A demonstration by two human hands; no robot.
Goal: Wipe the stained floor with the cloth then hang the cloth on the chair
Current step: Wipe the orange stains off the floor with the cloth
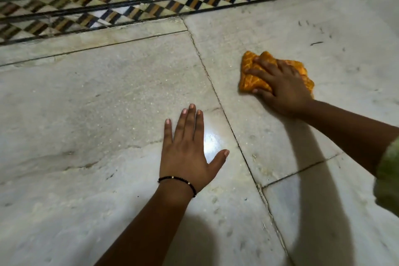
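The right hand (282, 86) grips the bunched orange cloth (254, 82) against the marble floor (108, 93); the left hand (187, 151) lies flat, fingers straight.

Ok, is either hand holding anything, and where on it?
The right hand grips the bunched orange patterned cloth from above, fingers curled over its top. The left hand holds nothing, flat on the pale marble floor.

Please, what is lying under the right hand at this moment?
Under the right hand lies the bunched orange cloth, pressed onto the pale marble floor. The floor directly beneath the cloth is covered, so any stain there cannot be seen.
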